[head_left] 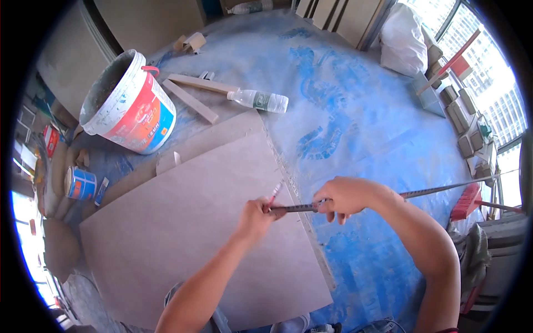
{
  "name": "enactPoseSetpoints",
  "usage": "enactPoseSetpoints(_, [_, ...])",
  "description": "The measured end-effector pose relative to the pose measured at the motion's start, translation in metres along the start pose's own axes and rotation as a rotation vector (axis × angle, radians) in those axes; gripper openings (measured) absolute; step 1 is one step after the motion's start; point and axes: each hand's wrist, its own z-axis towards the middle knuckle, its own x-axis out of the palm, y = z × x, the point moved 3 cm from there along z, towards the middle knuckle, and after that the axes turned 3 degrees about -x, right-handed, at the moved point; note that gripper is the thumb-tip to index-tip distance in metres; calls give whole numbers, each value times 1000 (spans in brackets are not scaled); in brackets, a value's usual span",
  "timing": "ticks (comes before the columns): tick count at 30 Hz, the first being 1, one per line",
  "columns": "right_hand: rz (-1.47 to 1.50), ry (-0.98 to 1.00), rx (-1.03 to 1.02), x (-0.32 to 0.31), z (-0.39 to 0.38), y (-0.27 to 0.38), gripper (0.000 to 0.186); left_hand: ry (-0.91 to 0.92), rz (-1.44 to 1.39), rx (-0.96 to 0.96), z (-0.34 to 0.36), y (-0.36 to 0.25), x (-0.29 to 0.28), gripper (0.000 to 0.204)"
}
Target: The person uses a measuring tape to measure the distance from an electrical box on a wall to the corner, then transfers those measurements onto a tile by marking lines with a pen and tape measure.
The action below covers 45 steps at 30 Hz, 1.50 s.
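A large pale grey board (pixel 183 227) lies in front of me, on top of another sheet whose rough edge shows along the right. Above its right edge, my left hand (pixel 257 217) is closed around one end of a dark measuring tape (pixel 300 208). A red and white pencil-like stick (pixel 275 192) pokes up from the same fingers. My right hand (pixel 345 197) grips the tape a short way to the right, with some fingers curled below it. From there the tape stretches behind my right wrist towards the window side.
A paint bucket (pixel 133 105), wood strips (pixel 191 100) and a plastic bottle (pixel 260 101) lie beyond the board. A small blue can (pixel 81 183) stands at left. On the right are stacked tile-like blocks (pixel 461 111), a white sack (pixel 403 41) and a red broom (pixel 466 203). Blue sheeting (pixel 377 139) covers the floor.
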Motion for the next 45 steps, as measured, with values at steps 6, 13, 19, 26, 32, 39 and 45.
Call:
enactPoseSetpoints(6, [-111, 23, 13, -15, 41, -16, 20, -82, -48, -15, 15, -18, -7, 13])
enactPoseSetpoints(13, [-89, 41, -62, -12, 106, -11, 19, -103, -336, 4, 49, 1, 12, 11])
enactPoseSetpoints(19, [-145, -20, -74, -29, 133, 1, 27, -213, -344, -81, 73, 10, -1, 9])
enactPoseSetpoints(26, [-133, -215, -131, -61, 157, -16, 19, -289, -534, -145, 64, 8, -15, 16])
enactPoseSetpoints(32, [-165, -175, -80, -62, 172, -14, 22, 5, -963, -311, 16, 19, 6, 25])
enactPoseSetpoints(39, [-208, -98, -48, -65, 185, -18, 24, 124, -1006, -191, 14, 14, 21, 20])
enactPoseSetpoints(45, [-199, -65, 1, -69, 183, -15, 29, 186, -958, -231, 17, 7, 24, 17])
